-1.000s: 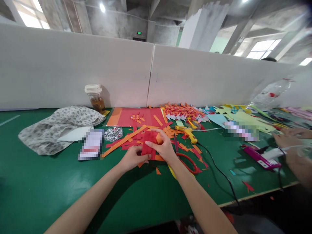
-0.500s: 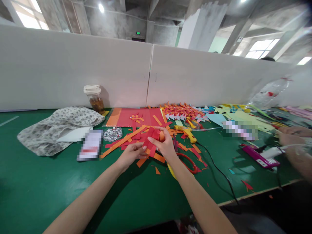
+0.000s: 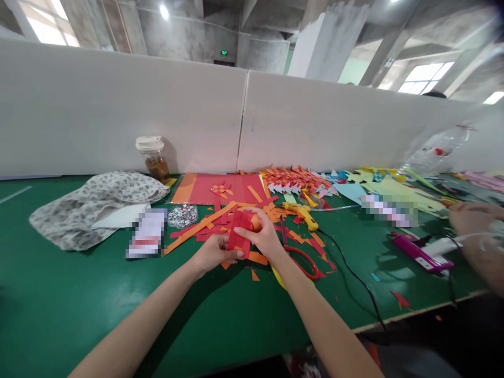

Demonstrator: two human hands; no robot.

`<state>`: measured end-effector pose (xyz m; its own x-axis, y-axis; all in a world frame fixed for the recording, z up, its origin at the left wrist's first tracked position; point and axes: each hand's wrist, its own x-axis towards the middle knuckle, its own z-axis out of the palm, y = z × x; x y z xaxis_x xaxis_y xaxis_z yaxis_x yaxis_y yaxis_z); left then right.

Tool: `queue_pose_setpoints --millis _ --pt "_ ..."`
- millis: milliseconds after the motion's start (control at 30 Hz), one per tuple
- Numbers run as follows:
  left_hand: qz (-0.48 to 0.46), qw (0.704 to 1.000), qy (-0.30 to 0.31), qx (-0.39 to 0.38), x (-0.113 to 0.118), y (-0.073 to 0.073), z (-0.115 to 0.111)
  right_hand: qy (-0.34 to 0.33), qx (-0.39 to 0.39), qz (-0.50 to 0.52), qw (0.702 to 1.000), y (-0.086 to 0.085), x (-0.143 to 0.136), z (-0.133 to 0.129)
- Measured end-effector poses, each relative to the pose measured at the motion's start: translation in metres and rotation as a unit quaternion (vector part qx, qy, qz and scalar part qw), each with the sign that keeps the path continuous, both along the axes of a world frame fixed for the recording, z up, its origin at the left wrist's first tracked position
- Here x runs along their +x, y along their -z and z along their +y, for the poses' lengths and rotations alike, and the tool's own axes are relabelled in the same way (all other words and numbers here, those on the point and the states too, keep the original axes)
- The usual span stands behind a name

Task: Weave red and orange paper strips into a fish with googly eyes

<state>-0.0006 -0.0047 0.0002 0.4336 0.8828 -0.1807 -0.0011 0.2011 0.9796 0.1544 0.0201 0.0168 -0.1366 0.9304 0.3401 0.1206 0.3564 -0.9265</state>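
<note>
The left grip (image 3: 212,255) and right grip (image 3: 263,236) pinch red paper (image 3: 238,239) at frame centre; tilted half a second ago, it now stands straighter. The right forearm (image 3: 315,307) partly hides scissors (image 3: 314,265); paper scraps (image 3: 296,238) lie around them, a glue gun (image 3: 303,212) beyond. Left of centre, a packet (image 3: 183,216) holds eye-like discs; a lidded cup (image 3: 156,161) holds amber liquid.

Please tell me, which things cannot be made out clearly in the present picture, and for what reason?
All in the head view:
Red paper piece: its far side faces away; left hand and right hand cover parts.
Scissors: partly hidden by the right forearm.
Phone-like item: its details are pixelated.
Co-worker's hand: blurred, so its grip is unclear.
Co-worker's arm: cut off by the right edge.
</note>
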Motion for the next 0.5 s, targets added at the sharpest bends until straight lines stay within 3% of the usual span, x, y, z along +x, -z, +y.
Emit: queue_pose_setpoints --millis 233,367,500 --pt "-0.006 0.998 -0.051 -0.022 -0.002 0.003 0.004 0.121 0.132 -0.067 0.982 -0.005 0.003 -0.002" --pt "-0.010 0.998 -0.067 -0.017 -0.002 0.002 0.004 0.099 0.180 -0.095 0.974 -0.010 0.003 -0.004" --pt "-0.027 0.996 -0.088 -0.015 -0.003 0.004 0.006 0.020 0.163 -0.092 0.982 -0.007 0.001 -0.006"
